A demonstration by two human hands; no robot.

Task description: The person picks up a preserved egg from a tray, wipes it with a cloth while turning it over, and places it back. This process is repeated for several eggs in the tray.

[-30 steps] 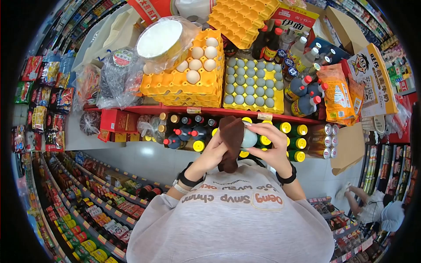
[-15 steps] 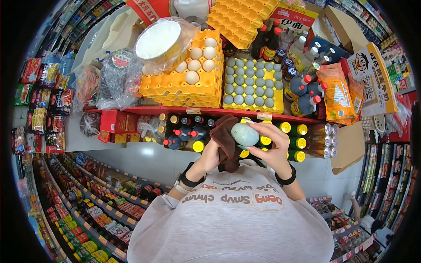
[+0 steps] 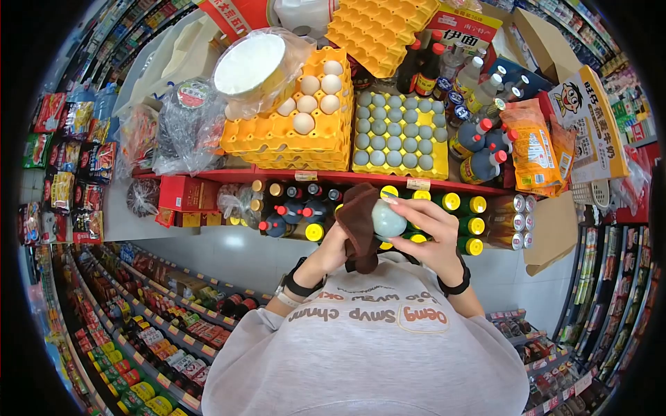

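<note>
holding an egg (image 3: 387, 220) in the right hand (image 3: 431, 237), fingers clamped round it, just above the chest and in front of the bottles (image 3: 300, 208). gripping a brown cloth (image 3: 356, 213) in the left hand (image 3: 331, 248), closed on it, cloth touching the egg's left side. beyond, on the red shelf (image 3: 208, 173): a yellow tray (image 3: 401, 166) of blue-green eggs, beside an orange tray (image 3: 277, 139) with a few white ones

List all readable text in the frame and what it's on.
"伊利": red carton at top.
"旺仔" and "牛奶", partly legible: cartoon-face carton at right.
"Oeng", upside down; words beside it unclear: grey sweatshirt.
Too small to read: price tags, bottle labels, snack packs.
No text on the egg in the right hand, nor the brown cloth in the left hand.
</note>
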